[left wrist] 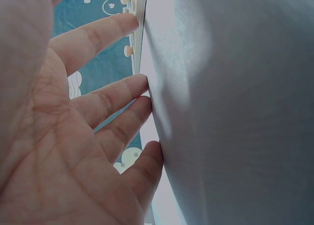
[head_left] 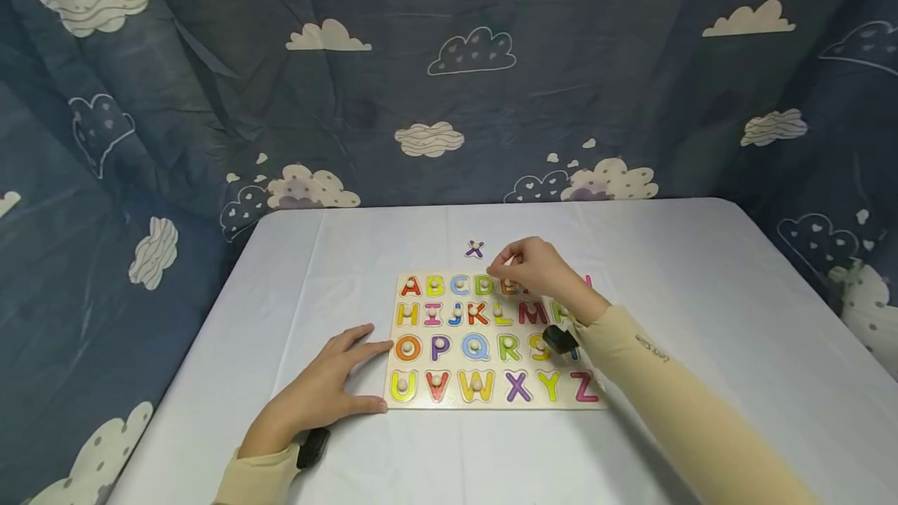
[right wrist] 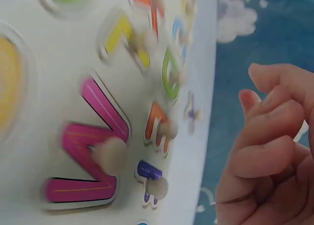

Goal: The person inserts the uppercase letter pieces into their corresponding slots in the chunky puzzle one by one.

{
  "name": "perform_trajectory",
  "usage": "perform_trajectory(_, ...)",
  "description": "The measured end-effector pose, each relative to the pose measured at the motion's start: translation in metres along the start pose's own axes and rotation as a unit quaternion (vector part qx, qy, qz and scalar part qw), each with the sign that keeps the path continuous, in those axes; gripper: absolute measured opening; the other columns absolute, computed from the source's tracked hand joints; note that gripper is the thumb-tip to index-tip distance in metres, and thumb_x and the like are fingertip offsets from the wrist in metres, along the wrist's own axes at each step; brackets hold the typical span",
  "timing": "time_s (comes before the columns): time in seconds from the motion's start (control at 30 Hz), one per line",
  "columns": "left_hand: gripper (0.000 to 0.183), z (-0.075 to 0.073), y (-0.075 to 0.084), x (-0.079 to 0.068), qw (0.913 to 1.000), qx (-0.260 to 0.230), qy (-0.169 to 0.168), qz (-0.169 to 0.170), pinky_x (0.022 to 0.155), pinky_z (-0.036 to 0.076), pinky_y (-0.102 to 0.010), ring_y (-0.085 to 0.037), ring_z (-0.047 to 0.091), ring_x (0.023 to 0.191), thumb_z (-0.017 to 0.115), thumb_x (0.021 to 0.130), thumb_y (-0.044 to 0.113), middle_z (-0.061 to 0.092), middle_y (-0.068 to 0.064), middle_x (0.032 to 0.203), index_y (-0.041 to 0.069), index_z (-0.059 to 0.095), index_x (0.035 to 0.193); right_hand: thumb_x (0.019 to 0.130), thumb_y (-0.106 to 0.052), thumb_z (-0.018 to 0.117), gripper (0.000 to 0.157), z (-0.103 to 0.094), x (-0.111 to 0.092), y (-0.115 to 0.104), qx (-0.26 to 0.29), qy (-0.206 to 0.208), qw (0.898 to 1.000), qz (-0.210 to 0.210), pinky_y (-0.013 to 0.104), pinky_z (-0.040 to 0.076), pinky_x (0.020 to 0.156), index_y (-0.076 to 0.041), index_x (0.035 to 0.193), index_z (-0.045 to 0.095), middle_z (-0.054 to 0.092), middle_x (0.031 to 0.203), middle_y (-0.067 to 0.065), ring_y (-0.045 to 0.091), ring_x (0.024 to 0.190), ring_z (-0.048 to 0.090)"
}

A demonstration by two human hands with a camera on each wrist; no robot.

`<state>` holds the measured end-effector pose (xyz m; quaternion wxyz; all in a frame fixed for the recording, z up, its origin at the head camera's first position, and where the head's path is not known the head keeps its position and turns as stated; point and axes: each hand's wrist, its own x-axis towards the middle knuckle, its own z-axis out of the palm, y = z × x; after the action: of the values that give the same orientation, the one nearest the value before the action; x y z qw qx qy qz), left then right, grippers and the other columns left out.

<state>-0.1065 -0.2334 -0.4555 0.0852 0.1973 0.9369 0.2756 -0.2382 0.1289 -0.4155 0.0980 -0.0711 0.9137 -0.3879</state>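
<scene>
A wooden alphabet puzzle board [head_left: 452,404] lies on the table, many of its letters bearing round knobs. Behind its back edge is a loose purple letter X piece [head_left: 475,249] with a knob, also visible as a small X piece [right wrist: 191,112] in the right wrist view. My left hand [head_left: 326,384] rests at the board's left edge with fingers spread; fingertips touch the edge and the tabletop. Above the back row, around D and E, hovers my right hand [head_left: 535,265], fingers loosely bent and nothing seen between them. It hides part of that row.
A white cloth [head_left: 337,256] covers the table. Behind and beside it hangs a dark blue curtain [head_left: 393,100] with cloud prints. In the board's front row, the purple X spot [head_left: 518,386], yellow Y [head_left: 549,386] and pink Z [head_left: 584,386] show no knobs.
</scene>
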Motion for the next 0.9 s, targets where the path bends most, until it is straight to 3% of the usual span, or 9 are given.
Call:
perform_trajectory(0.27,0.082,0.003,0.000,0.002,0.9999,-0.010,-0.007,-0.003,0.123,0.039,-0.063,-0.042,0.038,0.157,0.095,0.078,0.043,0.041,-0.015,0.170,0.026,0.063,0.152,0.098,-0.032,0.075,0.025,0.008,0.050,0.013,0.018,0.027,0.999,0.043,0.028,0.046,0.062,-0.007,0.104,0.077,0.064,0.074,0.004,0.017,0.069,0.057)
perform_trajectory(0.53,0.082,-0.002,0.001,0.000,1.0000,-0.005,0.000,-0.004,0.122,0.040,-0.064,-0.044,0.040,0.155,0.096,0.078,0.042,0.042,-0.016,0.169,0.025,0.063,0.151,0.097,-0.030,0.079,0.028,0.021,0.085,0.014,0.085,0.044,0.988,0.121,0.024,0.043,0.059,-0.006,0.112,0.074,0.060,0.075,-0.002,0.010,0.063,0.051)
perform_trajectory(0.67,0.082,-0.003,0.001,0.000,1.0000,-0.006,-0.002,-0.007,0.122,0.040,-0.064,-0.043,0.040,0.156,0.096,0.078,0.042,0.041,-0.015,0.169,0.026,0.063,0.152,0.098,-0.027,0.079,0.027,0.026,0.093,0.012,0.085,0.045,0.986,0.138,0.023,0.043,0.057,-0.006,0.113,0.074,0.061,0.074,-0.002,0.010,0.061,0.051)
perform_trajectory(0.9,0.083,-0.003,0.000,0.000,1.0000,-0.006,-0.003,-0.006,0.122,0.039,-0.064,-0.043,0.039,0.156,0.095,0.078,0.044,0.041,-0.015,0.170,0.026,0.062,0.152,0.098,-0.023,0.077,0.020,0.032,0.093,0.010,0.072,0.052,0.989,0.121,0.022,0.045,0.060,-0.007,0.109,0.076,0.064,0.079,0.000,0.010,0.065,0.054)
